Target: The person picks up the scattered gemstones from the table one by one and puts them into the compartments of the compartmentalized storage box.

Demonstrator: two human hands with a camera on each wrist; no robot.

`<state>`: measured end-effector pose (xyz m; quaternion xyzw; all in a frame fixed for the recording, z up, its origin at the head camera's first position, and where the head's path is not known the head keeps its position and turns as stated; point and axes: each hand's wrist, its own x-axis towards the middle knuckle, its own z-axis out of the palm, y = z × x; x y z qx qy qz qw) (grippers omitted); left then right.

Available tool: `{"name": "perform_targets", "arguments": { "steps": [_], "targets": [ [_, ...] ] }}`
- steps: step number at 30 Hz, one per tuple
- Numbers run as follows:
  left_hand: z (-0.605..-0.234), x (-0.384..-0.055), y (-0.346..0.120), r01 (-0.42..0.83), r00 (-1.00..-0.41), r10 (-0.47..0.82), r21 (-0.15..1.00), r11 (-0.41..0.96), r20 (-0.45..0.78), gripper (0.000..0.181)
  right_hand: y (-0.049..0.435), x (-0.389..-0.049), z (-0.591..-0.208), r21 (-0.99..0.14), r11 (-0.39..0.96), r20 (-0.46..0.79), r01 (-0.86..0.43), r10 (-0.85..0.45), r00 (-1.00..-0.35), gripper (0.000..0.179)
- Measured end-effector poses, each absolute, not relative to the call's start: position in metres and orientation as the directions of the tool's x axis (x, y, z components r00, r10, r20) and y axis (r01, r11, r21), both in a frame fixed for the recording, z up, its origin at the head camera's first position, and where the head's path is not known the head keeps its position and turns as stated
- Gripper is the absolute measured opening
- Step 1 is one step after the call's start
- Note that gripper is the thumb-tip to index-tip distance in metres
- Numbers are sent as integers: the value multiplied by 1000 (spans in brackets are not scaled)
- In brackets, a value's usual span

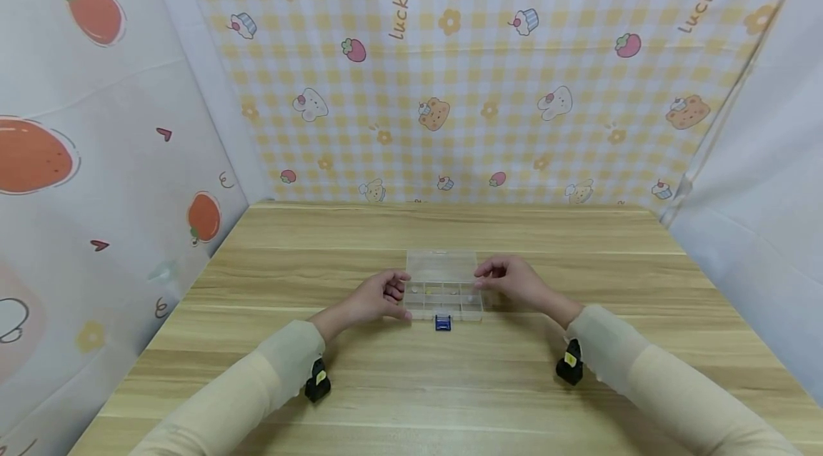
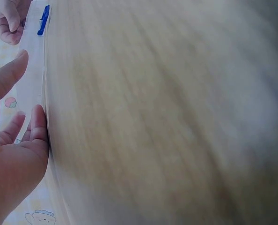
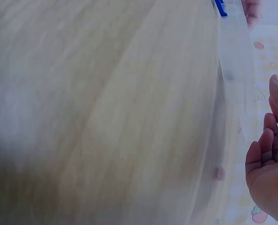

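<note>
A clear plastic compartment box [image 1: 421,314] lies on the table with its lid [image 1: 441,265] raised at the back. Its blue latch [image 1: 443,323] hangs at the front. A few tiny pale and yellowish items sit in the compartments, too small to make out. My left hand [image 1: 379,296] is at the box's left end, thumb by the front corner and fingers spread toward the back corner. In the left wrist view its thumb and fingers stand apart. My right hand [image 1: 512,279] is at the right end, loosely bent fingertips close to the lid's lower right edge.
The wooden table [image 1: 398,384] extends around the box on all sides. A yellow checked cloth [image 1: 450,84] hangs behind its far edge, with white printed cloth [image 1: 128,120] on the left. Each wrist carries a small black camera [image 1: 318,382].
</note>
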<state>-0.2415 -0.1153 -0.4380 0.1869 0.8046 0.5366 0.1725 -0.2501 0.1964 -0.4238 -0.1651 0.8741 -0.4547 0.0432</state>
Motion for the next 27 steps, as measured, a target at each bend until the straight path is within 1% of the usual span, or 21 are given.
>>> {"name": "perform_targets", "arguments": {
  "steps": [6, 14, 22, 27],
  "targets": [
    [-439, -242, -115, 113, -870, 486, 928, 354, -79, 71, 210, -251, -420, -806, 541, 85, -243, -300, -950, 17],
    [-441, -243, -115, 107, -871, 485, 931, 350, -83, 70, 231, -251, -413, -820, 514, 107, -252, -295, -950, 25],
    [-440, -242, -115, 108, -870, 485, 929, 353, -83, 70, 252, -253, -415, -814, 545, 87, -199, -224, -971, 29],
    [-440, -242, -115, 112, -873, 482, 930, 351, -77, 70, 266, -256, -419, -808, 554, 107, -203, -201, -974, 30]
  ]
}}
